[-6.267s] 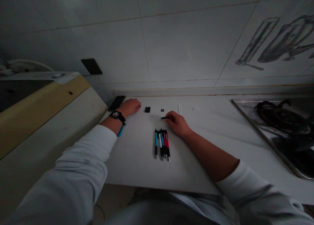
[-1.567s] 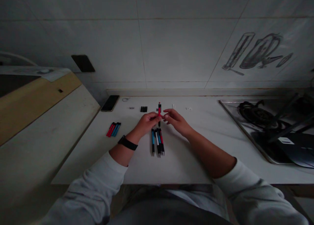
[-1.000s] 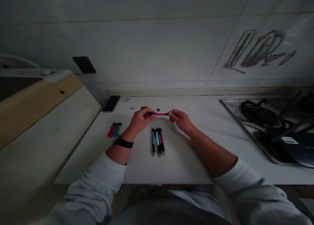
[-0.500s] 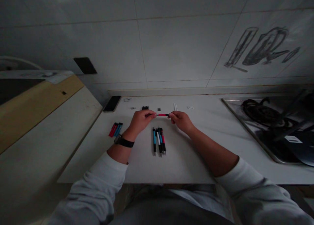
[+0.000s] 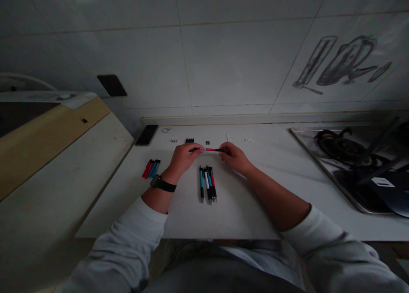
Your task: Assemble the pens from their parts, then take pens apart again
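Note:
A red and black pen (image 5: 211, 149) lies level between my two hands, a little above the counter. The fingers of my left hand (image 5: 186, 155) are closed on its left end. My right hand (image 5: 234, 156) pinches the black right end. Below them on the counter lies a group of several pens (image 5: 207, 184) in blue, white and red, side by side. Left of my left wrist are several red and blue pen barrels (image 5: 151, 169). Behind my hands sit short black pieces (image 5: 189, 140), a small dark piece (image 5: 207, 142), thin white tubes (image 5: 228, 138) and tiny clear pieces (image 5: 248, 140).
A phone (image 5: 146, 135) lies at the back left of the white counter (image 5: 243, 216), near a thin ring (image 5: 165, 130) and small springs (image 5: 173, 140). The gas stove (image 5: 348, 156) takes up the right side. A large pale panel (image 5: 64, 156) stands at the left.
My right hand's fingers have shifted slightly at the pen's right end, showing more of its black part. My left hand and the things on the counter stay put.

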The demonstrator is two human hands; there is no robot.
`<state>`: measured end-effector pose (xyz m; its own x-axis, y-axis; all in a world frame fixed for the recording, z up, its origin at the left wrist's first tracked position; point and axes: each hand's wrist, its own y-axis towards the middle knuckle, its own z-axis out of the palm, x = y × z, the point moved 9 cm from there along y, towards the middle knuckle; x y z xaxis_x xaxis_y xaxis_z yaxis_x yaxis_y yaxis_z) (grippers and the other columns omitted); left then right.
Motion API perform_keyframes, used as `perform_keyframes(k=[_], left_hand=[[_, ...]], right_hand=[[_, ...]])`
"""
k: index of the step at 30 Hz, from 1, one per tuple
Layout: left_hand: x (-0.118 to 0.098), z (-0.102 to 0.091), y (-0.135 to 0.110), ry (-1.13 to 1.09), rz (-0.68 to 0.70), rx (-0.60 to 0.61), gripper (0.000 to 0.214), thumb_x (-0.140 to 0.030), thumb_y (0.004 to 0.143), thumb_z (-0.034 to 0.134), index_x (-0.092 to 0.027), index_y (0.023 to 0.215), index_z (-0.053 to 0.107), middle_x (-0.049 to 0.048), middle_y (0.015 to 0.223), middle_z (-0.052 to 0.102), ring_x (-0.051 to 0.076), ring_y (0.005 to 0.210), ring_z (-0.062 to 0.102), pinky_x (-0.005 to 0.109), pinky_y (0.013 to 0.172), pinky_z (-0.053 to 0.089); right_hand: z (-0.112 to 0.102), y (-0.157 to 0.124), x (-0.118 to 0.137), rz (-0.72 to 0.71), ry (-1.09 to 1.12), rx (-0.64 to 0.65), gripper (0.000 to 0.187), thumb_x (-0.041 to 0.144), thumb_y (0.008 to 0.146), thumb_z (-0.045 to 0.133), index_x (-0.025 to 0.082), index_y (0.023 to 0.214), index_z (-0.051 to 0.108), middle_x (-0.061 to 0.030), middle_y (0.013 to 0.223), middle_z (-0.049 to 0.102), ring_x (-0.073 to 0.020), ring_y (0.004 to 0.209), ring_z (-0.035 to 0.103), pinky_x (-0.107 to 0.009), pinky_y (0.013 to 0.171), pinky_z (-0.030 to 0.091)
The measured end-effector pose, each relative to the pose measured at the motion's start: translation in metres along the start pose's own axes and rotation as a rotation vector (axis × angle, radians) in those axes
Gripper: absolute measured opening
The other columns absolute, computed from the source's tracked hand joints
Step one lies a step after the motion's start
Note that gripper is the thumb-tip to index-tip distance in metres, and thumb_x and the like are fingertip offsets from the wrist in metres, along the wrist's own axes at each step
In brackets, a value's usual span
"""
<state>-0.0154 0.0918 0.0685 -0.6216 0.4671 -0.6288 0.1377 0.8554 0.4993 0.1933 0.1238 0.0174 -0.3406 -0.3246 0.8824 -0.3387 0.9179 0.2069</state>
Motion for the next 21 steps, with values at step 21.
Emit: perform_keyframes(k=[21], left_hand=[[-0.005,0.004,-0.001,0.026,0.042,0.039,0.012,-0.03,0.091,0.072,-0.025,0.099,0.079,0.0028,0.1,0.08,0.019,0.093,0.074,0.032,0.087,0.056]], right_hand=[[0.011,-0.006,0.001,0.116,-0.06,0.136,0.029,0.048,0.095,0.048,0.022,0.091,0.059,0.0002,0.071,0.062,-0.0147,0.062,0.055,-0.028,0.063,0.043]])
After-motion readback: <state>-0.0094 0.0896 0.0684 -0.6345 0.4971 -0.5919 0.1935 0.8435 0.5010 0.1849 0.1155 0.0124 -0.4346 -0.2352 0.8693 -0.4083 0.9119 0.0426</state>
